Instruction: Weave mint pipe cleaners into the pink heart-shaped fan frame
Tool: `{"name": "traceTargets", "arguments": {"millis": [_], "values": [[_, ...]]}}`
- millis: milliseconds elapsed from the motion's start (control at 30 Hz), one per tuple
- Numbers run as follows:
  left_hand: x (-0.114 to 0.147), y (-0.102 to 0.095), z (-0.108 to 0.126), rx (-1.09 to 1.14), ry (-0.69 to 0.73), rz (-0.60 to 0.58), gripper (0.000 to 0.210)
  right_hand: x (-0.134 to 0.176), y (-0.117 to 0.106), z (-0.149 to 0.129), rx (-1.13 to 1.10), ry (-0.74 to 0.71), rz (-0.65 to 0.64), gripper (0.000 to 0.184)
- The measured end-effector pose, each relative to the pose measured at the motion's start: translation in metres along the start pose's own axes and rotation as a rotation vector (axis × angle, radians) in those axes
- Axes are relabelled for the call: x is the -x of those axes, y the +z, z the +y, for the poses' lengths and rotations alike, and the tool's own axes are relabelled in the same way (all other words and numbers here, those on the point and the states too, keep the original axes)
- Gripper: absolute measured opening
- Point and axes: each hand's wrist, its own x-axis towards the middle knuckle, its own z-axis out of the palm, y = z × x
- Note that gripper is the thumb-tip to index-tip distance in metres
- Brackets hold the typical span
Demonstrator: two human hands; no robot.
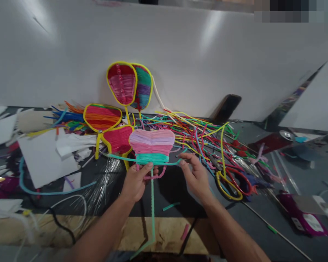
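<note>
My left hand (136,182) grips the lower edge of a petal-shaped piece (152,140) wound from pipe cleaners in pink, lilac and teal rows. Its thumb presses on the teal band at the front. The right hand (195,174) pinches the right end of a teal pipe cleaner (171,163), drawn sideways across the base of the piece. This strand's other end sticks out to the left. A pink loop hangs at the underside. From the middle, a long pale green stem (153,207) runs down and bends near the bottom of the view.
Finished yellow-rimmed petals (121,83) lean on the white wall, others (102,118) lie left. Behind my hands is a heap of loose pipe cleaners (180,123). Scissors (235,183), a phone (226,108), a red can (273,142) and a purple package (303,214) lie right; white paper (41,160) left.
</note>
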Motion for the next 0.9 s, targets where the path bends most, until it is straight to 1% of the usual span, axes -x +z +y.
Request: {"name": "traceTargets", "arguments": {"millis": [67,100,133,167,200,300,333,400,433,500,533,600,667,700,800,900], "values": [[-0.001,-0.001,0.002,0.033,0.015,0.046,0.033,0.004,-0.001,-0.005,0.133,-0.161,0.129,0.012],[-0.002,-0.002,0.002,0.05,0.023,0.065,0.033,0.007,-0.001,-0.007,0.128,-0.212,0.172,0.009],[-0.002,-0.002,0.003,0.068,0.034,0.08,0.033,0.009,0.001,-0.008,0.079,-0.217,0.199,0.008],[-0.002,-0.002,0.003,0.085,0.044,0.089,0.033,0.01,0.003,-0.008,0.0,-0.175,0.203,0.01],[-0.002,-0.003,0.003,0.097,0.051,0.092,0.033,0.011,0.007,-0.008,-0.103,-0.093,0.194,0.013],[-0.001,-0.002,0.002,0.118,0.049,0.08,0.031,0.009,0.017,-0.004,-0.483,0.25,0.084,0.02],[0.0,-0.002,0.002,0.12,0.041,0.076,0.03,0.007,0.02,-0.002,-0.604,0.344,0.049,0.022],[0.002,-0.001,0.002,0.12,0.029,0.077,0.03,0.004,0.023,-0.001,-0.781,0.465,0.033,0.026],[0.002,0.0,0.002,0.118,0.029,0.079,0.03,0.002,0.024,0.0,-0.828,0.492,0.043,0.03],[0.003,0.001,0.002,0.111,0.044,0.087,0.031,0.002,0.025,0.0,-0.841,0.497,0.04,0.037],[0.004,0.001,0.002,0.106,0.055,0.085,0.031,0.004,0.026,0.0,-0.819,0.486,0.007,0.039],[0.005,0.003,-0.001,0.094,0.082,0.067,0.03,0.008,0.029,0.0,-0.764,0.456,-0.106,0.042],[0.007,0.004,-0.006,0.063,0.118,0.036,0.028,0.012,0.032,0.0,-0.733,0.428,-0.186,0.04],[0.008,0.005,-0.008,0.038,0.138,0.016,0.026,0.014,0.033,0.0,-0.731,0.419,-0.198,0.037],[0.011,0.007,-0.014,-0.043,0.179,-0.028,0.021,0.016,0.034,0.002,-0.725,0.43,-0.156,0.025],[0.013,0.007,-0.017,-0.076,0.175,-0.041,0.021,0.016,0.033,0.002,-0.701,0.469,-0.117,0.019]]}}
